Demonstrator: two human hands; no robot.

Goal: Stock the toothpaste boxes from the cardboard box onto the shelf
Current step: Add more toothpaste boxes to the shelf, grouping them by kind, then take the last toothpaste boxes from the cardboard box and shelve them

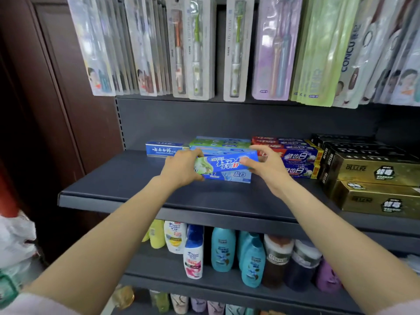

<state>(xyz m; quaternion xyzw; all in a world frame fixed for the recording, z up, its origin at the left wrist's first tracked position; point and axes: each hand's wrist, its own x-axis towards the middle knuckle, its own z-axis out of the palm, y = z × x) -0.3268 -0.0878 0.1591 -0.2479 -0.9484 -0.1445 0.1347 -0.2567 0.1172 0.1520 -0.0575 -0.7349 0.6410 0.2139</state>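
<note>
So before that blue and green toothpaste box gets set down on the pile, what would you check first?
1. Grip: left hand and right hand both hold the toothpaste box by its ends. Ok.
2. Landing spot: the blue box beneath lies flat. Ok.
3. Orientation: the held box is tilted and its print reads upside down. Not ok.
4. Neighbours: red and blue boxes sit close on the right; clearance cannot tell.
5. Shelf has free space in front. Ok.
6. Cardboard box with remaining stock: out of view, cannot tell.
</note>
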